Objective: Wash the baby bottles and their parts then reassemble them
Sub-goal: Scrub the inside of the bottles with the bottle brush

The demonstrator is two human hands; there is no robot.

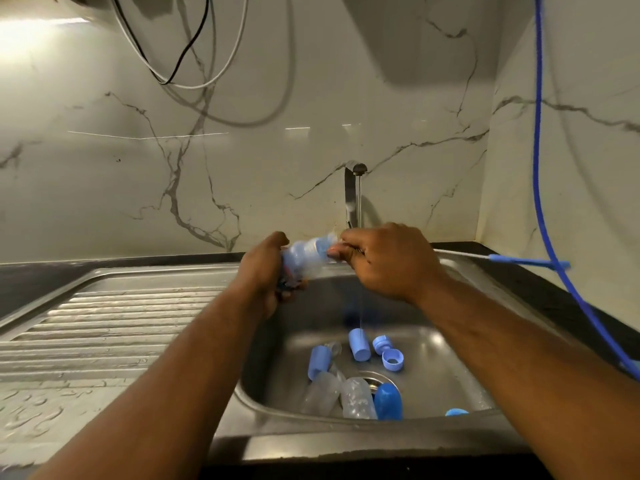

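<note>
steel sink basin [450, 344] holds loose parts: two pale blue caps [359, 345] on their sides, a blue screw ring [393, 361], two clear plastic bottles [356, 398] by the drain, a darker blue dome cap [388, 400]. above them the left hand [263, 271] grips a clear baby bottle [304, 252] by its body; the right hand [388, 261] pinches its blue neck end with curled fingers, hiding that end. a thin stream falls from the chrome tap [350, 199] behind. a blue-handled bottle brush [502, 259] lies on the far rim; a blue cord [538, 133] hangs at right. wet ribbed steel drainboard [121, 317], dark bench [554, 299], veined marble wall [277, 133].
</note>
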